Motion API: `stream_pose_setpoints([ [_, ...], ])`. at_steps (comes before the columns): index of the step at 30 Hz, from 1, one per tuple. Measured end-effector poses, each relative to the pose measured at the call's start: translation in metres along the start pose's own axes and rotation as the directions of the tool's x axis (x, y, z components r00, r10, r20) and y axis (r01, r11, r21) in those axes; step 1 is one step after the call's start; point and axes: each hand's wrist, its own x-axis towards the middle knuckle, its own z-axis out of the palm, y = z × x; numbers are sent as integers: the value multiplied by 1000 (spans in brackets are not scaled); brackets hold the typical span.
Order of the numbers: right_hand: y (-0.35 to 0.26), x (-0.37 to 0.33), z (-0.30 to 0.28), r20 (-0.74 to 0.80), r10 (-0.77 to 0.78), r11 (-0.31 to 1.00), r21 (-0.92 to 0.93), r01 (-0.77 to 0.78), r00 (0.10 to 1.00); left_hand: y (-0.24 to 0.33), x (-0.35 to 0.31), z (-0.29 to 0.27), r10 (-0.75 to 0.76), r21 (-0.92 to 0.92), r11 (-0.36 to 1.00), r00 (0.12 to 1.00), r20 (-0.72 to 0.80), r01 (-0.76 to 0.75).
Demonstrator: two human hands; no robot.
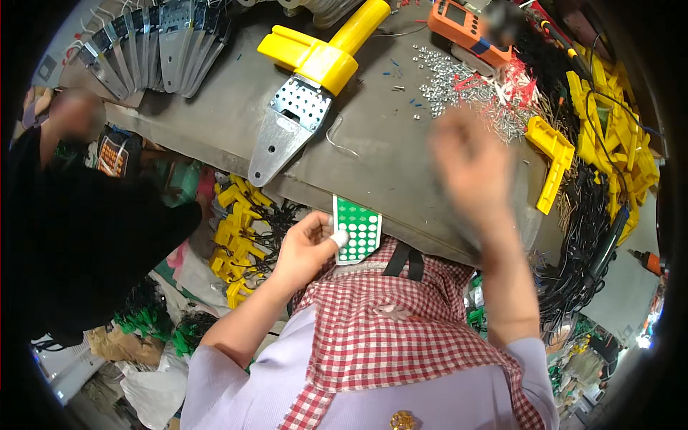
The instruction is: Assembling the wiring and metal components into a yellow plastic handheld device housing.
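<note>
My left hand (304, 251) pinches a green card (359, 233) at the table's near edge, in front of my checked apron. White round spots fill its lower part, with green marks above; it looks like a sticker sheet. Over the right side of the table hangs my right hand (473, 165), smeared by motion, so its fingers cannot be read. Just beyond that hand lies a spread of small silvery nuts and screws (444, 82). At the table's middle rests a yellow plastic handle piece (319, 61) joined to a tapered metal plate (287, 132) with holes.
An orange handheld meter (466, 32) stands at the far right, near an L-shaped yellow part (550, 161) and heaped yellow parts (616, 136). Black cables (573, 251) hang off the right edge. Several metal plates (161, 50) stand far left. A person in black (93, 229) is at my left.
</note>
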Motion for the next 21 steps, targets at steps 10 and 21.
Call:
stream_pose_setpoints([
  [10,-11,-59,37,357,-291,939,-70,336,888,15,3,12,328,266,905,942,64,-333],
  [21,-6,-50,33,390,-301,947,18,319,870,19,8,12,468,506,744,881,72,-437],
])
